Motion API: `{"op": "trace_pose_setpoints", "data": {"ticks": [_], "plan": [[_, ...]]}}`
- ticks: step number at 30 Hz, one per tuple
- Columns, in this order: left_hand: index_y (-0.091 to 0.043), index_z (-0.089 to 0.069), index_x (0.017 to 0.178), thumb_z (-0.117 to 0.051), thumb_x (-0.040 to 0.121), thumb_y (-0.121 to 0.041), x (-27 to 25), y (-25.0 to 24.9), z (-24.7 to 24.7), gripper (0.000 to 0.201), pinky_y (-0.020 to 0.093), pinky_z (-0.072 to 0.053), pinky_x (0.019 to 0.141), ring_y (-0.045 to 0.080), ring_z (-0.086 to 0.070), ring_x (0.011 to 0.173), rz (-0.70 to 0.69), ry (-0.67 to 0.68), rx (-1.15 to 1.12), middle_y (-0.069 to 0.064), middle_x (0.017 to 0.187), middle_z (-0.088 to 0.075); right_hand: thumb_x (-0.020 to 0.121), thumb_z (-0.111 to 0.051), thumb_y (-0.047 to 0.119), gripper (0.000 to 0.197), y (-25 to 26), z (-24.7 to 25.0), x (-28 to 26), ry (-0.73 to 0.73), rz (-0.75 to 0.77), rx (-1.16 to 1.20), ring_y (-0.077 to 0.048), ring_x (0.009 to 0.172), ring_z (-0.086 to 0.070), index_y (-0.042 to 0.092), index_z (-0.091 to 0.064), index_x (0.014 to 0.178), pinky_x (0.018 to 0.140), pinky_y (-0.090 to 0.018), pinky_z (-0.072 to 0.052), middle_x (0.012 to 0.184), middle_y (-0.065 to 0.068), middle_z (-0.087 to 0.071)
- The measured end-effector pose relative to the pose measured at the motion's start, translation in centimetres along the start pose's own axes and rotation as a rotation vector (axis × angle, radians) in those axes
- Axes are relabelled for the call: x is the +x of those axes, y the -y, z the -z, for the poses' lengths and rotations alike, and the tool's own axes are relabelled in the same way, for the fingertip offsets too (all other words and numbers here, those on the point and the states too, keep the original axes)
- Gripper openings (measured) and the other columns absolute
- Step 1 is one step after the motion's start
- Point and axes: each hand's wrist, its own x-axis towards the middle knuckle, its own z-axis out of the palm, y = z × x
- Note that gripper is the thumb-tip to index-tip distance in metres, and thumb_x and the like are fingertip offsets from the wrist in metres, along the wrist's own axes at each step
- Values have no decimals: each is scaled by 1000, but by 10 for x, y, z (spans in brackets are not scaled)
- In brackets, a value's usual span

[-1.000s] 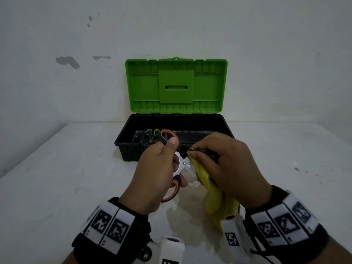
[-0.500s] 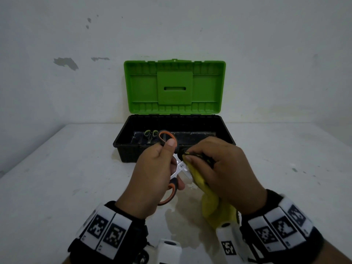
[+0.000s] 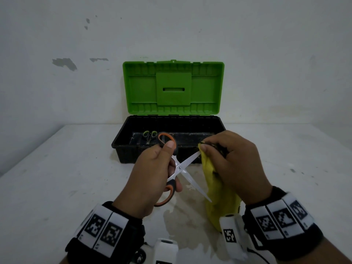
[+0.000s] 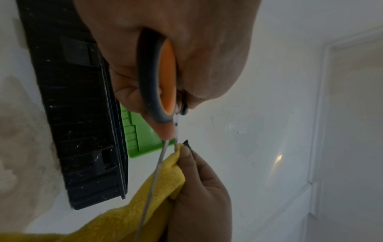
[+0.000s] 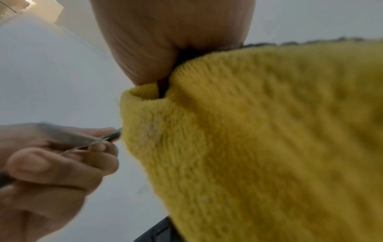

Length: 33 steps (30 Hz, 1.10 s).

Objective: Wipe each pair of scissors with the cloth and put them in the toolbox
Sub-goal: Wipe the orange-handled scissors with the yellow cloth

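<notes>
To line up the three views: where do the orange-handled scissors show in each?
Head: orange-handled scissors at centre, blades crossed open, held by the left hand.
Left wrist: upper centre, handle loop.
Right wrist: left edge, blurred blade.
Shared landmark: yellow cloth at the blade tip.

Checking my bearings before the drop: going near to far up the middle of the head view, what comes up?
Orange-handled scissors held over the table, then the toolbox front wall, green-handled scissors inside, the upright green lid.
</notes>
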Motion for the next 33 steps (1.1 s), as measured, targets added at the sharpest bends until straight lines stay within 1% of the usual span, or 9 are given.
{"op": "trace_pose_setpoints", "data": {"ticks": [5, 9, 13, 16, 21, 24, 27, 29, 33], "plan": [[-5, -45, 68, -43, 102, -39, -1, -2, 3, 47, 18, -40, 39, 24, -58, 41, 5, 10, 12, 18, 67, -46, 86, -74, 18, 5, 10, -2, -5, 29, 82, 23, 1, 80, -60, 18, -76, 90, 75, -4, -41, 85, 11, -68], [-5, -47, 71, -43, 102, -39, -2, -1, 7, 46, 21, -39, 40, 25, -59, 42, 16, 0, 24, 16, 64, -44, 87, -73, 21, 4, -18, 4, 1, -7, -27, -54, 2, 79, -58, 20, -75, 90, 74, -1, -39, 84, 10, -68], [-6, -49, 74, -44, 101, -39, 3, -3, 11, 43, 26, -37, 41, 23, -57, 41, 65, -67, -22, 1, 55, -43, 87, -72, 21, 6, -37, 14, -1, -83, -165, 3, 13, 82, -58, 20, -74, 92, 72, 0, -39, 83, 10, -69], [-8, -48, 74, -44, 102, -38, 9, -1, 12, 42, 26, -33, 44, 22, -57, 40, 132, -78, -39, 3, 58, -41, 86, -73, 18, 6, -29, 19, -4, -84, -100, 35, 11, 82, -59, 21, -73, 92, 71, -1, -39, 84, 19, -65], [-9, -53, 79, -48, 101, -40, 16, -4, 1, 38, 18, -30, 36, 20, -58, 40, 273, -16, -58, 4, 62, -45, 84, -75, 15, 8, -2, 6, -3, 65, 94, 110, 1, 83, -61, 17, -74, 91, 75, -7, -43, 86, 8, -68], [-10, -54, 73, -51, 100, -39, 17, -7, -3, 39, 19, -31, 39, 20, -57, 39, 312, 13, -66, 2, 58, -44, 87, -71, 22, 8, 7, -5, -5, 171, 178, 113, -2, 82, -62, 16, -75, 92, 74, -16, -49, 87, 8, -69], [-11, -55, 72, -51, 99, -39, 17, -7, -4, 40, 24, -31, 45, 21, -59, 42, 323, 19, -72, 0, 53, -45, 88, -67, 29, 14, 2, -9, -7, 161, 168, 93, -3, 82, -63, 18, -76, 92, 71, -25, -53, 87, 9, -69], [-9, -53, 74, -49, 100, -39, 18, -6, -5, 40, 24, -28, 43, 20, -58, 40, 324, 23, -62, 1, 52, -44, 87, -69, 29, 11, -4, -8, -5, 105, 126, 68, -3, 80, -63, 21, -76, 91, 68, -29, -53, 85, 11, -68], [-9, -52, 76, -48, 101, -40, 17, -5, -8, 40, 22, -28, 39, 19, -58, 38, 324, 25, -60, 2, 55, -43, 87, -69, 27, 9, -1, -10, -8, 117, 141, 36, -2, 79, -62, 22, -76, 91, 68, -26, -53, 86, 11, -69]]}}
